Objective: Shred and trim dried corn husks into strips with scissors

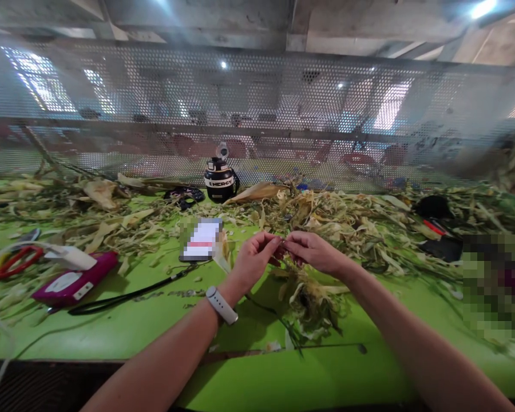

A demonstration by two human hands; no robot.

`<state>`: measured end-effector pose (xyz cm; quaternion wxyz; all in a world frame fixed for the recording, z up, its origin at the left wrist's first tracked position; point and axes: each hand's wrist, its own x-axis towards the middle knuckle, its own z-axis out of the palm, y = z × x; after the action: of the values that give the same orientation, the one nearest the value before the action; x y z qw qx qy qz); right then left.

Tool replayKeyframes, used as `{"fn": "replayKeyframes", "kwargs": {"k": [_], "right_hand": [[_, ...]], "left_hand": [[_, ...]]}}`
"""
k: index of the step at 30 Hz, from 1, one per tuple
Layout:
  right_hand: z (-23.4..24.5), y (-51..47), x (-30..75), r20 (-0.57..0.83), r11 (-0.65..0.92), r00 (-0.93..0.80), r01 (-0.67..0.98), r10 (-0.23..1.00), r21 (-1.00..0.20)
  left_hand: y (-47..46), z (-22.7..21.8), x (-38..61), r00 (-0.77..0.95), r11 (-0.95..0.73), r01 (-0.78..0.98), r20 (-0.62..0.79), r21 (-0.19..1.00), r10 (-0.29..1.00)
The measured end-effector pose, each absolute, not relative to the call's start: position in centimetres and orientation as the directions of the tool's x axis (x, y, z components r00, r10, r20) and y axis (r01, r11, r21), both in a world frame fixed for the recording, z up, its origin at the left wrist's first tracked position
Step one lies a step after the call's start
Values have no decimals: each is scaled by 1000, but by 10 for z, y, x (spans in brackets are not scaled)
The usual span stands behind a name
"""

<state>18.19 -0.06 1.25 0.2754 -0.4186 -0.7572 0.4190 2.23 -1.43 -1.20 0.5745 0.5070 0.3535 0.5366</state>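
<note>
In the head view my left hand [258, 253] and my right hand [312, 250] meet above the green table [154, 349]. The fingertips of both are pinched together on something small and dark, too small to name. Just below my hands lies a ragged clump of dried leaves [309, 303], greenish and brown. A thin dark stem [268, 309] runs across the table beside it. A pale watch band [222, 306] circles my left wrist. Left of my hands lies a phone [201, 239] with its screen lit.
Dried husks [356, 223] litter the table's back. A black bottle [220, 182] stands there before a perforated metal screen [266, 97]. On the left are a magenta power bank [75, 280], a white charger [72, 256], a black strap [124, 298] and red-handled scissors [19, 262].
</note>
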Motion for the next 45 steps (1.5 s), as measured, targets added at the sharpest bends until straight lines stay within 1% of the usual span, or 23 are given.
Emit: {"fn": "replayKeyframes", "kwargs": {"k": [3, 7, 10, 13, 15, 17, 21, 23, 25, 27, 28, 30, 31, 33, 35, 39, 42, 43, 45], "right_hand": [[11, 0, 183, 96, 324, -501, 393, 860, -861], [12, 3, 189, 65, 250, -472, 342, 879, -906], [17, 11, 200, 75, 183, -357, 278, 931, -943], [23, 20, 215, 118, 151, -210, 150, 971, -977], [26, 24, 223, 137, 150, -144, 83, 980, -985], [27, 26, 229, 142, 149, -115, 48, 983, -988], [29, 26, 232, 129, 136, -123, 47, 984, -990], [33, 21, 233, 94, 121, -204, 122, 974, -985], [40, 13, 230, 21, 148, -383, 308, 924, -940], [44, 2, 223, -80, 292, -609, 488, 789, -823], [45, -4, 218, -121, 397, -704, 524, 699, -754], [41, -14, 205, -161, 583, -827, 504, 539, -637], [38, -18, 200, -148, 651, -841, 503, 520, -568], [30, -22, 191, -104, 719, -830, 530, 547, -449], [26, -22, 189, -84, 725, -813, 556, 577, -407], [38, -14, 210, -99, 660, -782, 580, 616, -477], [56, -7, 242, -52, 567, -695, 626, 718, -535], [61, -5, 255, -25, 535, -643, 657, 765, -532], [67, -1, 280, 58, 489, -533, 723, 844, -488]], "left_hand": [[-15, -13, 23, 148, -46, -287, 92, 957, 985], [-11, -16, 20, 57, 2, -341, 19, 940, 998], [-8, -18, 17, 30, 52, -377, -44, 925, 999], [-6, -19, 14, 32, 102, -415, -97, 904, 995], [-4, -19, 12, 25, 116, -444, -117, 889, 993], [-3, -19, 10, 9, 113, -456, -122, 883, 992], [-2, -17, 8, 12, 99, -412, -103, 906, 995], [-2, -15, 7, 8, 87, -387, -91, 918, 996], [-1, -11, 5, -14, 70, -391, -82, 918, 997], [1, -6, 2, -43, 57, -423, -83, 904, 996], [3, -3, 1, -57, 55, -442, -89, 895, 994], [6, 2, -2, -78, 54, -472, -102, 880, 992], [7, 4, -4, -83, 57, -480, -110, 875, 990], [10, 8, -6, -79, 73, -491, -128, 868, 989], [12, 11, -7, -66, 92, -493, -142, 865, 988], [17, 14, -11, -31, 110, -469, -141, 876, 990], [19, 15, -17, -11, 113, -445, -132, 888, 991], [19, 15, -19, -8, 114, -439, -131, 891, 991], [20, 15, -24, -3, 119, -429, -133, 896, 991]]}}
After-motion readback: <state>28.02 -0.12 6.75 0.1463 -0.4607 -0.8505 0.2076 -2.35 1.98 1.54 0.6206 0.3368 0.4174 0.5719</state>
